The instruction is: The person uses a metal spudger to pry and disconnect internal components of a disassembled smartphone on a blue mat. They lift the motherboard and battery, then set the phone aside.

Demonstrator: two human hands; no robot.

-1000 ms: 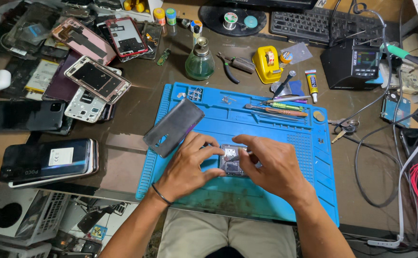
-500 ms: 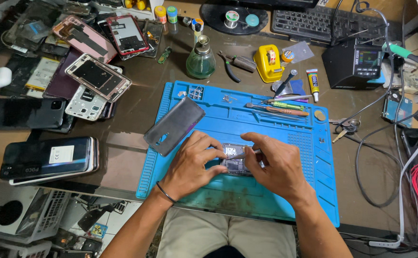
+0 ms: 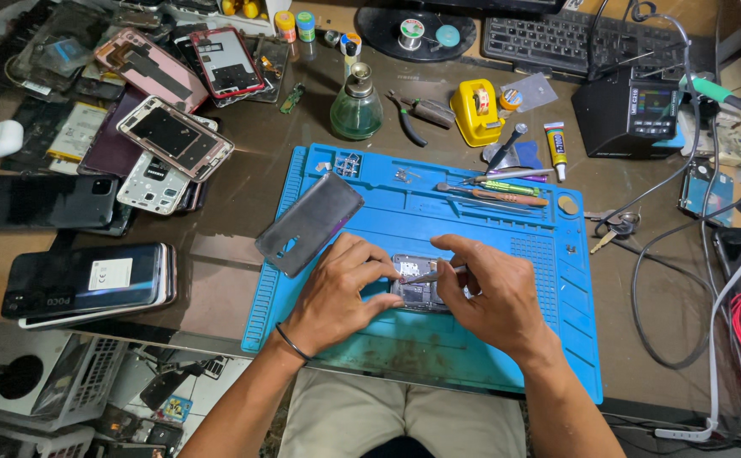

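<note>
An opened phone (image 3: 420, 289) with its inner parts showing lies on the blue work mat (image 3: 506, 246). My left hand (image 3: 341, 288) rests on its left side, fingers pressing it down. My right hand (image 3: 496, 297) pinches thin metal tweezers (image 3: 431, 275) whose tips touch the phone's upper part. The phone's lower half is hidden under both hands. A grey back cover (image 3: 309, 222) lies tilted over the mat's left edge, just above my left hand.
Screwdrivers and pens (image 3: 498, 185) lie at the mat's top. A green glass bottle (image 3: 356, 108), pliers (image 3: 411, 113), a yellow tape holder (image 3: 476, 110) and a glue tube (image 3: 555, 148) stand behind. Stacked phones and frames (image 3: 158, 136) fill the left; a black station (image 3: 633, 114) and cables sit right.
Both hands have shifted slightly on the phone. My right hand has turned the tweezers so that they point left onto the phone's upper part. The phone stays in place.
</note>
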